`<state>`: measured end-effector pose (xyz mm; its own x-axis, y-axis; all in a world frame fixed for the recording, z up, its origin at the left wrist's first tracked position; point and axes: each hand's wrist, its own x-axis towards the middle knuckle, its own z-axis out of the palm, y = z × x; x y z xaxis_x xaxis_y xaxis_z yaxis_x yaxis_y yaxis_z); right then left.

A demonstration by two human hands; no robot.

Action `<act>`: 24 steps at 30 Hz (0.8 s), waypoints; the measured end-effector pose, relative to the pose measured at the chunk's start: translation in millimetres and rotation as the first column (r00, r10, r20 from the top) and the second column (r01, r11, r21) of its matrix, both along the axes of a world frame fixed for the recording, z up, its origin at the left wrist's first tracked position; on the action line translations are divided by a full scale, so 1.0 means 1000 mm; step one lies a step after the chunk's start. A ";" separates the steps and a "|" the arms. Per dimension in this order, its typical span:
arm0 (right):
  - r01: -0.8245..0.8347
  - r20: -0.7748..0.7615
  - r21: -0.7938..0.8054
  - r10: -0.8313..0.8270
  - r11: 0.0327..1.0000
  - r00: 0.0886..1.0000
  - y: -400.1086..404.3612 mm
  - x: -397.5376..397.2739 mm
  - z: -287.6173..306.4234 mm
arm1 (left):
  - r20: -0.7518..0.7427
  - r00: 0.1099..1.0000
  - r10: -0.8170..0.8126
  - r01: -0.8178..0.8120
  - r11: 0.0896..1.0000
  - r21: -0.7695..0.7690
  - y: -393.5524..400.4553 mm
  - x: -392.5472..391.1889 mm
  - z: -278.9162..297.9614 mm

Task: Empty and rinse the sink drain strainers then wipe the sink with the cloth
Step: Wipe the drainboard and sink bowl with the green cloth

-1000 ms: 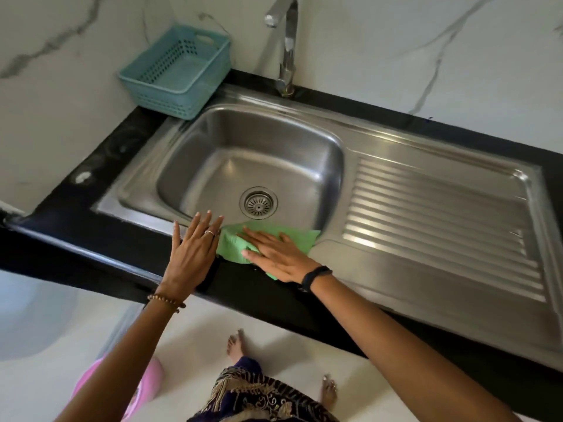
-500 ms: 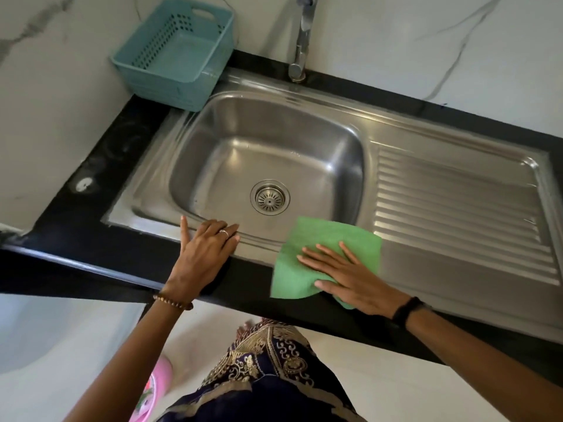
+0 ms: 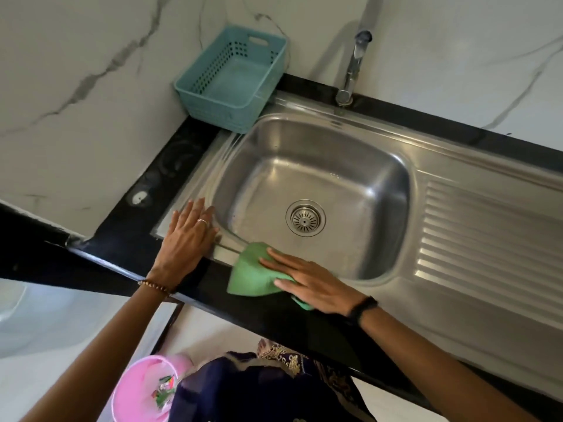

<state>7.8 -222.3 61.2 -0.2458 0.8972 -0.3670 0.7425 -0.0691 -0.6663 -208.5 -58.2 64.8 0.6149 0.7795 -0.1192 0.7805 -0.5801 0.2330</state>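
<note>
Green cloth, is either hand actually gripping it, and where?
Not gripped: the right hand presses flat on the green cloth, on its right part. The left hand holds nothing.

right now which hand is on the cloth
The right hand, with the black wristband, presses flat on the green cloth at the sink's front rim. The left hand, wearing a ring, rests on bare steel.

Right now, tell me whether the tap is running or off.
Off. No stream falls from the tap into the sink, and no water pools around the drain strainer.

No readable text, label or number shows anywhere, perhaps lost to blur.
</note>
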 end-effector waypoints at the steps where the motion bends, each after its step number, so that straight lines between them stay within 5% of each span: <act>1: -0.011 0.030 0.017 0.010 1.000 1.000 -0.016 0.013 -0.001 | -0.029 1.000 0.003 -0.004 1.000 -0.007 0.003 0.000 0.000; 6: 0.002 0.043 -0.072 0.001 0.997 0.999 -0.056 0.057 -0.002 | -0.075 0.997 0.018 -0.017 1.000 0.003 0.006 0.000 -0.005; 15: -0.039 -0.090 -0.144 0.027 0.989 0.996 0.036 -0.003 -0.002 | -0.061 0.998 -0.009 0.007 0.999 -0.034 0.020 -0.004 0.012; 19: 0.032 -0.014 -0.103 -0.033 0.994 0.999 0.105 -0.063 -0.003 | 0.076 0.994 0.077 -0.071 0.994 -0.081 0.042 0.001 0.013; 24: 0.114 0.097 0.010 -0.115 0.993 0.989 0.121 -0.094 -0.009 | 0.149 0.988 -0.033 0.050 0.993 -0.109 0.080 0.009 0.010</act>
